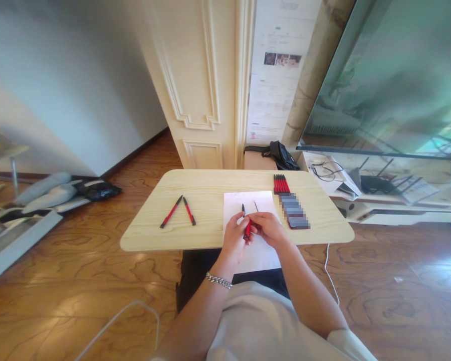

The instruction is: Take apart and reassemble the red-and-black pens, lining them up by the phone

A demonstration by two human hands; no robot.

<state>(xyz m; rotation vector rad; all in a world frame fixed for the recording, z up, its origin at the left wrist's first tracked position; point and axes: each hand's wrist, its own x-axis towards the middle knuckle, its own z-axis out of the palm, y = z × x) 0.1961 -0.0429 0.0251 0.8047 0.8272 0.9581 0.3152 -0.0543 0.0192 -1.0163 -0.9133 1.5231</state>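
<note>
Both hands meet over a white sheet of paper (251, 255). My left hand (233, 234) is closed around a red pen barrel (247, 230), which points down toward my body. The fingers of my right hand (269, 228) pinch at the same barrel from the right; its upper end is partly hidden by them. Just beyond my left fingertips lies a small black pen tip piece (243, 206). A thin dark pen refill (256, 206) rests on the paper above my right hand.
Two red and black pens (171, 211) (189, 210) lie apart on the left of the pale wooden table (146, 230). Toward the back right is a row of several red pens (281, 184), with a blurred-out phone-like object (295, 210) below it. A white cable (326, 265) hangs off the right edge.
</note>
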